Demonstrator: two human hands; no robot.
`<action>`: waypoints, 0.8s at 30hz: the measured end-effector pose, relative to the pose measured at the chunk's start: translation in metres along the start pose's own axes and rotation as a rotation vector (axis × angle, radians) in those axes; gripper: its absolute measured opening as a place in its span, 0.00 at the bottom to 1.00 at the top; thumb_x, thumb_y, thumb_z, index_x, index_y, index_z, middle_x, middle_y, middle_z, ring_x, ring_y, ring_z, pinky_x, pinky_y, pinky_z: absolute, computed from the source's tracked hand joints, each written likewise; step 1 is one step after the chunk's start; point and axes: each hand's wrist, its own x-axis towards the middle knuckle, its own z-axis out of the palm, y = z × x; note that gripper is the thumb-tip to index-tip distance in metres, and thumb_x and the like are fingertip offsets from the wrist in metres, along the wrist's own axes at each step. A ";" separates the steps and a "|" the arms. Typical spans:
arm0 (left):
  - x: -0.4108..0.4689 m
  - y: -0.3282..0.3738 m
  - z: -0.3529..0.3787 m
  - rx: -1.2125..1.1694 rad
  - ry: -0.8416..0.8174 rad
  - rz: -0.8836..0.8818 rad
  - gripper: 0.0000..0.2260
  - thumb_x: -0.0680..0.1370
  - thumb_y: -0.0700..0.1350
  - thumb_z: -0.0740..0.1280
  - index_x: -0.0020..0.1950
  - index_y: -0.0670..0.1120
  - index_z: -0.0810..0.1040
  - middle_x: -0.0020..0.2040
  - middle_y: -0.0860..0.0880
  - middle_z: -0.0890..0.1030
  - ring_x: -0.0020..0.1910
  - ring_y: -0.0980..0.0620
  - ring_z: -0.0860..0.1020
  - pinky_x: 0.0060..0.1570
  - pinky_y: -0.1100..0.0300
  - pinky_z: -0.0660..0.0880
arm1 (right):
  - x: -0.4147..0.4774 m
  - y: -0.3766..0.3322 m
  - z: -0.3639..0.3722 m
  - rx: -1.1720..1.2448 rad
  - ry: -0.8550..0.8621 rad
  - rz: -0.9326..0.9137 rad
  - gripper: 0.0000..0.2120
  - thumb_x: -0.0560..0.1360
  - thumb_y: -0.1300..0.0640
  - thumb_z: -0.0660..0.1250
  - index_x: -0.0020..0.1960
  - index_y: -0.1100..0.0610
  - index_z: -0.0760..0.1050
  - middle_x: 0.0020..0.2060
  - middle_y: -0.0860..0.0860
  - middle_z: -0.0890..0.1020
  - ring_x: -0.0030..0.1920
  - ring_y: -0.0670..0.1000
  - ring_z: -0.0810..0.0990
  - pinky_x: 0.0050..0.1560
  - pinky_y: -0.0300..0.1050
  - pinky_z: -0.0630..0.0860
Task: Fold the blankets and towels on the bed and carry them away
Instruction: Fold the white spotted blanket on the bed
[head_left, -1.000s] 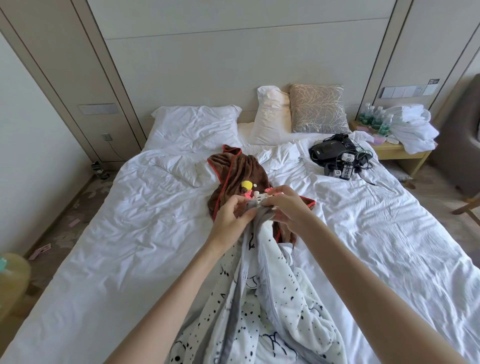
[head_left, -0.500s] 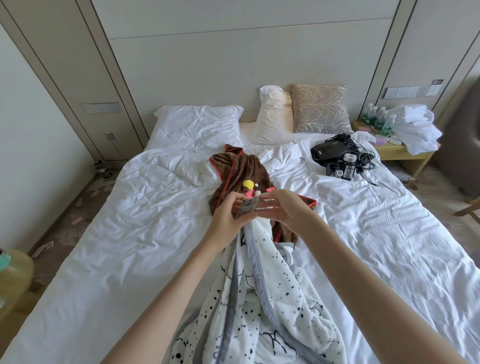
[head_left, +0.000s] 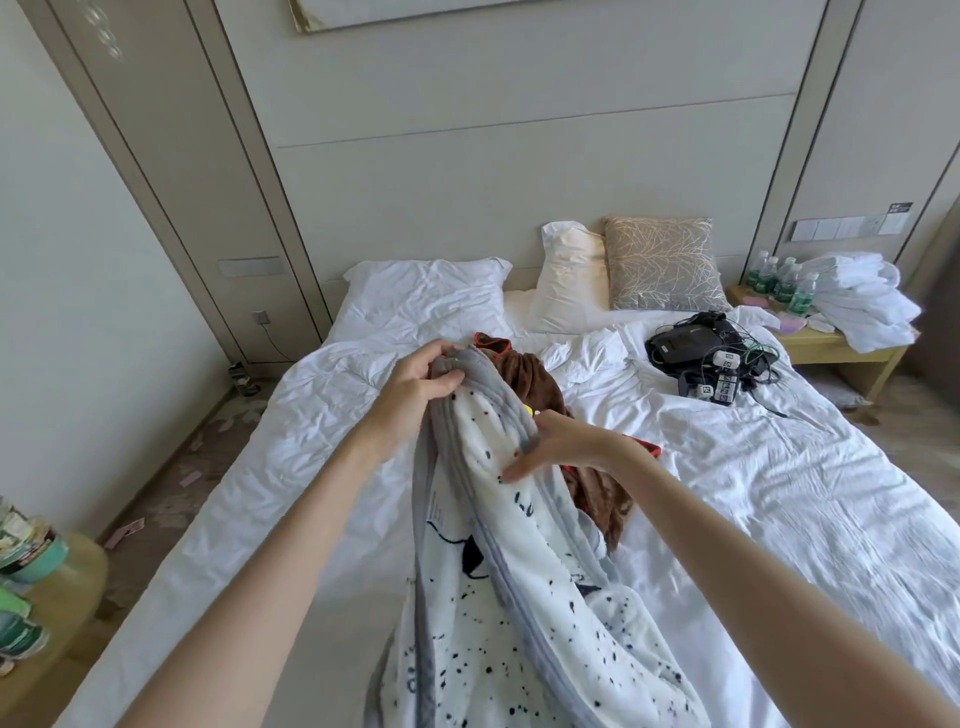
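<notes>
Across the near middle of the white bed (head_left: 727, 493), a white spotted blanket (head_left: 519, 597) with a grey border is held up off the sheets by both hands. Just beyond it, a brown towel (head_left: 530, 374) lies crumpled. The left hand (head_left: 415, 387) grips the blanket's top corner with curled fingers. The right hand (head_left: 563, 447) pinches the grey border lower to the right.

Hotel bedroom: white-sheeted bed (head_left: 727, 493), padded headboard wall (head_left: 519, 171), bedside water bottles (head_left: 779, 280).
</notes>
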 end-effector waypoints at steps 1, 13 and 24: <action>0.002 0.010 -0.008 -0.013 0.036 0.021 0.10 0.75 0.38 0.66 0.49 0.53 0.82 0.41 0.54 0.80 0.45 0.54 0.78 0.50 0.61 0.72 | 0.004 0.002 -0.002 -0.078 0.027 0.033 0.17 0.64 0.51 0.80 0.43 0.59 0.77 0.39 0.51 0.80 0.39 0.50 0.78 0.43 0.46 0.76; 0.028 0.084 -0.093 -0.132 0.614 0.243 0.07 0.81 0.35 0.60 0.57 0.42 0.75 0.50 0.47 0.81 0.53 0.47 0.78 0.56 0.55 0.73 | 0.001 -0.047 -0.052 -0.327 0.724 -0.251 0.15 0.68 0.56 0.71 0.35 0.53 0.64 0.27 0.47 0.71 0.28 0.47 0.67 0.30 0.43 0.62; 0.025 0.070 -0.096 0.037 0.863 0.258 0.10 0.81 0.41 0.61 0.41 0.52 0.71 0.39 0.53 0.75 0.37 0.58 0.73 0.38 0.65 0.69 | -0.018 -0.042 -0.044 -0.247 0.501 -0.275 0.18 0.67 0.45 0.76 0.33 0.54 0.71 0.26 0.45 0.71 0.24 0.40 0.66 0.28 0.34 0.64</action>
